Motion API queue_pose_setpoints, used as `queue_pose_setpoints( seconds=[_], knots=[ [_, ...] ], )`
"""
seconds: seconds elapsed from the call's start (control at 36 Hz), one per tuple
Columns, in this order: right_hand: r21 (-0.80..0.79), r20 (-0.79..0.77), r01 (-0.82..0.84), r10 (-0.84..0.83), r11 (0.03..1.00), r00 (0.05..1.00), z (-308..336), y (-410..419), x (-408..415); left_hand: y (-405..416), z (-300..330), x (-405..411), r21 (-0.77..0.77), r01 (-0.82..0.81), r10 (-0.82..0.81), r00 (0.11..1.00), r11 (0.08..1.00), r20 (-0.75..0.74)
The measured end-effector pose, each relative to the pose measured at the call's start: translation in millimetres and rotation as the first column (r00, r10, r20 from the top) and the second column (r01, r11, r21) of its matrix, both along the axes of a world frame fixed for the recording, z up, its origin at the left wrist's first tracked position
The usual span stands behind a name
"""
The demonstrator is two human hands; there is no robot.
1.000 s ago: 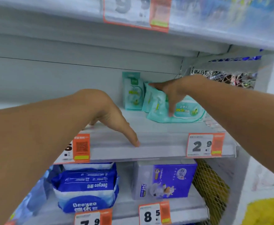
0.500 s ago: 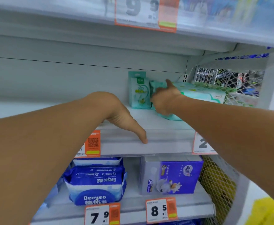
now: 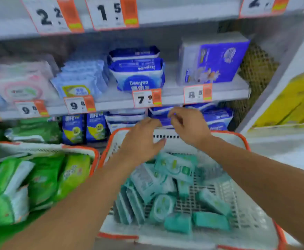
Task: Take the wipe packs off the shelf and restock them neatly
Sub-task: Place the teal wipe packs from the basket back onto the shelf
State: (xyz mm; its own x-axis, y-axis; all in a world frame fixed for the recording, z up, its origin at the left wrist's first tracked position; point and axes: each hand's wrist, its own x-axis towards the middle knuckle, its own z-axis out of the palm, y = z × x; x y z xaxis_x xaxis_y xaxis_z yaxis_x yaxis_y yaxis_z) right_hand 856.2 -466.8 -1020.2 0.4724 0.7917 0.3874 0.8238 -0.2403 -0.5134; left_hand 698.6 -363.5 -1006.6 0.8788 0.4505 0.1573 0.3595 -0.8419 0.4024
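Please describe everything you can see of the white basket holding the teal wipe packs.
The white basket is a plastic crate with a slotted, grid-like floor and walls and an orange rim. It sits below the shelves, right of a similar basket of green packs, their rims close together. Inside, many teal wipe packs lie in a loose jumble, some flat, some on edge, leaving the right part of the floor bare. Both hands hover above its far end; neither visibly touches it. The frame is blurred.
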Motion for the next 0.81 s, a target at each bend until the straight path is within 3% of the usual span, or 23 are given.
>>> queue_pose_setpoints(
  seconds=[0.03,0.08,0.11,0.17,0.25,0.31,0.36,0.44,0.5,0.56,0.67,0.75,0.81],
  knots=[
    [-0.264,-0.077,-0.06,0.041,0.963,0.996,-34,-14,-8,-8,-32,-18,-0.081,-0.025,0.008,0.979,0.996,-0.206],
    [-0.684,-0.182,-0.166,0.054,0.71,0.982,-85,-43,-19,-20,-81,-50,-0.172,-0.059,-0.04,0.85,0.983,-0.525],
    [-0.787,-0.202,-0.19,0.045,0.588,0.978,-102,-58,-23,-26,-98,-62,-0.19,-0.051,-0.08,0.778,0.98,-0.623],
    [-0.855,-0.183,-0.152,-0.013,0.496,0.983,-120,-83,-25,-35,-116,-76,-0.22,-0.045,-0.126,0.702,0.974,-0.701],
    [-0.864,-0.159,-0.057,-0.164,0.5,0.973,-130,-107,-23,-36,-125,-81,-0.262,-0.083,-0.143,0.664,0.962,-0.734],
    [-0.844,-0.262,-0.039,-0.347,0.535,0.901,-136,-111,-20,-30,-124,-77,-0.277,-0.123,-0.138,0.637,0.953,-0.758],
    [-0.767,-0.462,-0.006,-0.545,0.642,0.7,-139,-108,-19,-23,-123,-72,-0.279,-0.176,-0.111,0.627,0.944,-0.771],
    [-0.653,-0.705,0.074,-0.641,0.754,0.302,-145,-89,-21,-16,-124,-61,-0.293,-0.27,-0.057,0.64,0.917,-0.767],
    [-0.615,-0.765,0.131,-0.628,0.778,0.139,-156,-72,-23,-14,-128,-56,-0.317,-0.375,-0.004,0.641,0.871,-0.768],
    [-0.6,-0.786,0.197,-0.617,0.775,0.036,-165,-56,-26,-13,-130,-52,-0.343,-0.495,0.058,0.63,0.798,-0.774],
    [-0.558,-0.812,0.275,-0.584,0.783,0.014,-156,-37,-31,-6,-136,-47,-0.444,-0.691,0.185,0.635,0.57,-0.75],
    [-0.464,-0.867,0.216,-0.49,0.859,0.085,-145,-29,-23,4,-140,-48,-0.536,-0.772,0.313,0.631,0.342,-0.71],
    [-0.425,-0.873,0.157,-0.45,0.891,0.187,-136,-25,-14,8,-143,-49,-0.577,-0.786,0.386,0.614,0.223,-0.688]
  ],
)
